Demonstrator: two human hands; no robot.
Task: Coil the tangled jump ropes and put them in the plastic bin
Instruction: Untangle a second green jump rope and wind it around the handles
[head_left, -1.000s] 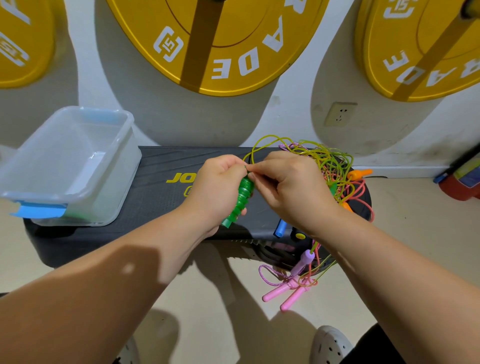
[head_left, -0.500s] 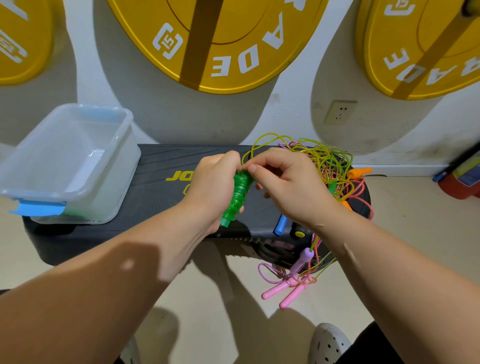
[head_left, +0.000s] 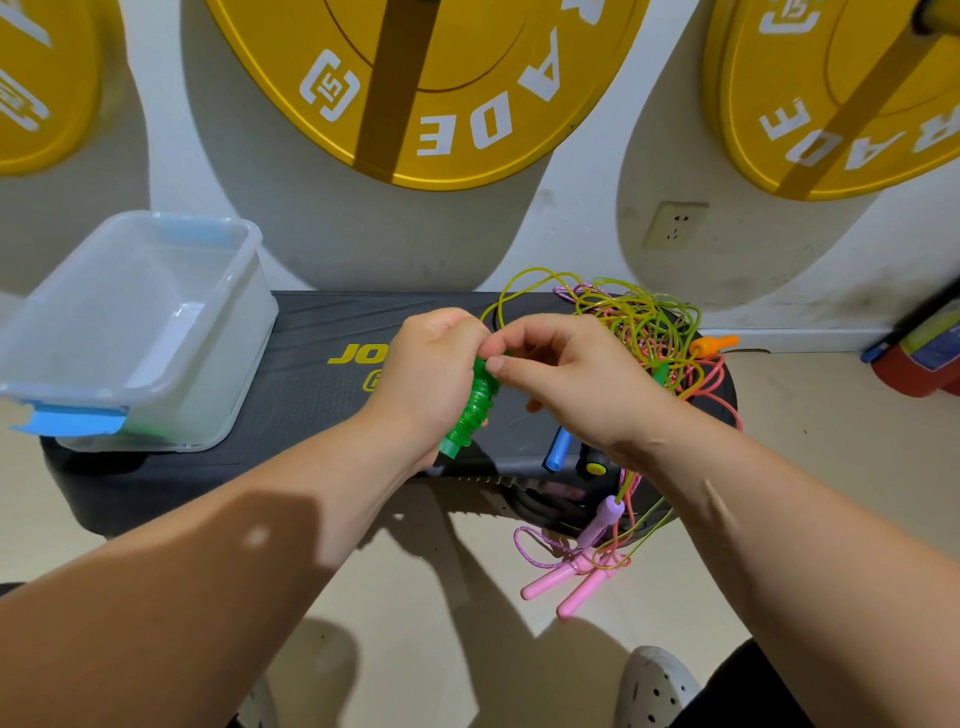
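Above the black step (head_left: 322, 332), the left hand (head_left: 431, 374) curled its fingers round the green handle (head_left: 470, 410), which tilted with its low end toward the person. The right hand (head_left: 576, 384) pinched the cord (head_left: 519, 283) at the handle's top. The tangle (head_left: 649, 327) lay on the step's right end.

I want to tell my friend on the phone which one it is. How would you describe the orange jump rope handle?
Find the long black step bench below the big yellow weight plate. At its right end lies a tangle of ropes. The orange handle sticks out of the tangle's right side, farthest right on the bench top, while the pink handles dangle off the front.
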